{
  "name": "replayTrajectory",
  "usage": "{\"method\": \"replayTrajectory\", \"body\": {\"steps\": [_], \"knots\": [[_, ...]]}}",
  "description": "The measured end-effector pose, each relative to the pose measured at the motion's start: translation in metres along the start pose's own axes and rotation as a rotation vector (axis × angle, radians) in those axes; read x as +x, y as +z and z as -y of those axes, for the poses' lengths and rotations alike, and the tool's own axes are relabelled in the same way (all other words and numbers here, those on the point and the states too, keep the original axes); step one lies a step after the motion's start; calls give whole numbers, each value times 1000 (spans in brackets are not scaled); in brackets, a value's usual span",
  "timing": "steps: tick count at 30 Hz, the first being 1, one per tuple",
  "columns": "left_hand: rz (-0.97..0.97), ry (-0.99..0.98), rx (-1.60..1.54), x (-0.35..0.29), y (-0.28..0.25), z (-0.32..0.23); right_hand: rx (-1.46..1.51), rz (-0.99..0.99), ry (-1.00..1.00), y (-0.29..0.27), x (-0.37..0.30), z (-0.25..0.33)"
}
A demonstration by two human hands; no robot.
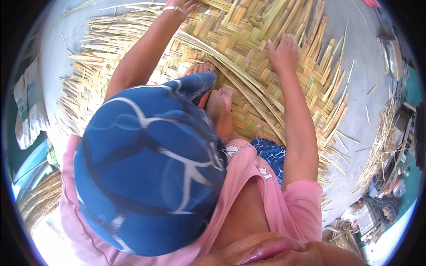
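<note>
Mat: we see a woven mat (246, 46) of pale yellow-green strips spread on the grey floor (366, 99), under both feet and reaching out to the two hands; its edges end in ragged, unwoven tips on the left and right.
Left hand: we find the left hand (185, 5) at the top edge of the view, partly cut off, over the far part of the mat; we cannot tell whether it grips anything.
Left wrist: we see a pale bracelet (176, 9) around it.
Right hand: we see the right hand (285, 53) on the far right part of the mat, back upward, fingers pointing away and bent a little; we cannot tell whether it pinches a strip or only rests there.
Loose strips: we note long strips (230, 73) lying slantwise across the mat, from near the left forearm to the right one.
Clothes: we see blue trousers (146, 164) with white lines and a pink top (301, 201).
Right side: we see a straw heap (380, 144) on the floor.
</note>
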State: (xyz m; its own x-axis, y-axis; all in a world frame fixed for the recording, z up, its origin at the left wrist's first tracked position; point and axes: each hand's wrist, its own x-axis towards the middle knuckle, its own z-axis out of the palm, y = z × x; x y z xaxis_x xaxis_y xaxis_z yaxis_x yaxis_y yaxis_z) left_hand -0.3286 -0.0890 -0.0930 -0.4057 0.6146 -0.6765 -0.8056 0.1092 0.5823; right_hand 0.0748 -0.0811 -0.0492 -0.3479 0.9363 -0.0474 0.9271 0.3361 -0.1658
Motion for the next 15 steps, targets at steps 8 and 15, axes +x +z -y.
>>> {"method": "replayTrajectory", "body": {"steps": [8,15], "knots": [[-22,164,158,23,-23,-4,-41,100,-38,-18,-2,19],[-263,282,70,1,-3,12,-65,124,-73,-27,-6,17]]}}
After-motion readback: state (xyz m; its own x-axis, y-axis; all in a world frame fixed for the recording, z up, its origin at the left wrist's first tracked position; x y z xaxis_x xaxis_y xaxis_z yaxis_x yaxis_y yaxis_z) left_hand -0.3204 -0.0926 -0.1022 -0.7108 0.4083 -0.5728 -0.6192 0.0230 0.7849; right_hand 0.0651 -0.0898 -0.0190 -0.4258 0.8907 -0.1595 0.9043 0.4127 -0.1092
